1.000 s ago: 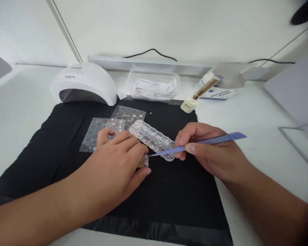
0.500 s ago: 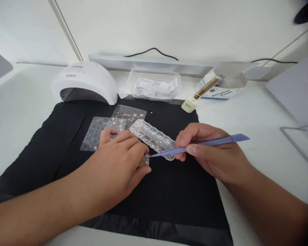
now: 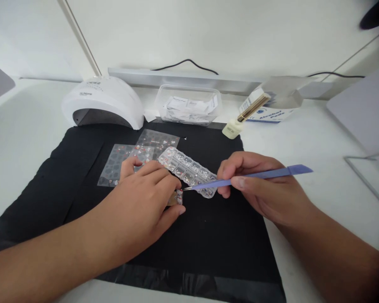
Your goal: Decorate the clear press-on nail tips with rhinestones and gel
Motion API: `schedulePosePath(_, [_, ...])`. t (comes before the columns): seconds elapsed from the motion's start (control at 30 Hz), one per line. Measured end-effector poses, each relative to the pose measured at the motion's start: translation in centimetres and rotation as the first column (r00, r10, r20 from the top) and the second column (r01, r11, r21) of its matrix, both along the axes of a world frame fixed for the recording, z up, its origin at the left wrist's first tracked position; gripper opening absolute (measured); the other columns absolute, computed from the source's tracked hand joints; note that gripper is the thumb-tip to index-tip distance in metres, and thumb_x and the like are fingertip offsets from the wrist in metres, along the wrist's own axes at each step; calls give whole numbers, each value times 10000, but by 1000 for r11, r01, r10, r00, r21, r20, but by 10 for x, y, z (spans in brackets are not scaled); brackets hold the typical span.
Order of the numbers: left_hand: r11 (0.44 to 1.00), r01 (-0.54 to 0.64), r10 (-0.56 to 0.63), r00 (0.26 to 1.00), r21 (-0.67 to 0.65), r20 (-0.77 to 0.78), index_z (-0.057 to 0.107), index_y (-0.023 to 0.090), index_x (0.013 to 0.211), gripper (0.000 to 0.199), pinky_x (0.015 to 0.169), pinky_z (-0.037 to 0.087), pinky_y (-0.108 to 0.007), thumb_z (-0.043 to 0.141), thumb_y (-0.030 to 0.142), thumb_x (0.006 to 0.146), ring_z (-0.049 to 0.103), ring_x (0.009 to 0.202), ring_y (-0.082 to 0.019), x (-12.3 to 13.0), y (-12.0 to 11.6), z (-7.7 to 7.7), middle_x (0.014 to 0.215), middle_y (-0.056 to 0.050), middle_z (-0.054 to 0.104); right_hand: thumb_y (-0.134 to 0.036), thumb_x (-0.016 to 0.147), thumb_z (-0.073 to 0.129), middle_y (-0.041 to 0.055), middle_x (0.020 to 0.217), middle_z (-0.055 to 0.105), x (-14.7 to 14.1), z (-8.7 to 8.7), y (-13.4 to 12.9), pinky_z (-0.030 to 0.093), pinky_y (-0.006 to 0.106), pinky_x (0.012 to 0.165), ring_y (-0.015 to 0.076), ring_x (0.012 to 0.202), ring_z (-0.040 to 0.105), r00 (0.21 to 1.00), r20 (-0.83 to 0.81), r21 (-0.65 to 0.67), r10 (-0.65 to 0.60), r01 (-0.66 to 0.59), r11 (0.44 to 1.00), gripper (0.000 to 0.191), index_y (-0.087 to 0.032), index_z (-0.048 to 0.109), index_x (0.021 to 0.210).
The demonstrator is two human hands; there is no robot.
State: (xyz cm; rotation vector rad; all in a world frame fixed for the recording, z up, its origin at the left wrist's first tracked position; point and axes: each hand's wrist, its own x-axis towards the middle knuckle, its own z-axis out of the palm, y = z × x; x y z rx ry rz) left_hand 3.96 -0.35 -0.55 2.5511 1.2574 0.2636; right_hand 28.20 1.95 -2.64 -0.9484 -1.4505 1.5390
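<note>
Between the thumb and fingers of my left hand point(image 3: 145, 198) is a small brownish, clear-edged piece with red and white decoration point(image 3: 179, 197). My fingers cover most of it, so its kind is unclear. My right hand point(image 3: 259, 185) is closed around purple tweezers point(image 3: 255, 176), whose thin metal tip points left, close beside the decorated piece. Whether the tip touches it or pinches anything is too small to tell. Behind the tweezers lies a clear compartment case point(image 3: 192, 170) with tiny nail gems. Two clear sticker sheets point(image 3: 109, 168) lie partly under and beyond my left fingers.
A black mat point(image 3: 208, 248) covers the middle of the white table. Along its back stand a white nail lamp point(image 3: 104, 99), a clear plastic tub point(image 3: 189, 118) of small packets, a pale polish bottle point(image 3: 232, 128) with a gold cap, and an alcohol pads box point(image 3: 268, 113).
The tweezers' tip has lifted slightly and drawn back a little from the decorated piece, with my right hand shifting slightly to the right. My left hand keeps its hold.
</note>
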Motion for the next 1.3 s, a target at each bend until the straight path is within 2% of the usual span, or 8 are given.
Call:
schedulePosePath(0.47, [1000,-9,10,1000,-9,17,628,205,943,94,1017,238,-650,581,279,909,605,1006,-278,0,-1,0,955,-31,681,-179,783,686,11,652,695,-6,-3,-1,490,222,565,111,584,612,998,-60,-36,14,-16,999,26,-184,702,764])
schedulePosePath(0.93, [1000,7,-7,1000,6,18,640,186,933,111,974,289,-613,580,276,910,608,992,-281,0,-1,1,952,-45,682,-133,793,644,8,673,705,-7,-4,-1,499,207,564,104,589,619,998,-65,-25,11,-12,1000,83,-186,709,793])
schedulePosePath(1.13, [1000,-7,8,1000,-20,13,644,191,932,125,1002,257,-648,554,278,926,602,996,-272,0,-1,0,939,-46,684,-186,800,681,15,673,701,-7,-5,-3,498,234,567,121,598,625,998,-62,-29,6,-8,1000,26,-185,701,784])
schedulePosePath(1.3, [1000,-10,10,1000,-24,2,644,185,930,138,1015,247,-664,546,281,930,603,997,-273,0,-2,1,939,-55,685,-244,819,703,14,685,697,-6,-4,-4,502,256,584,128,614,624,998,-63,-27,25,-27,999,55,-195,698,795])
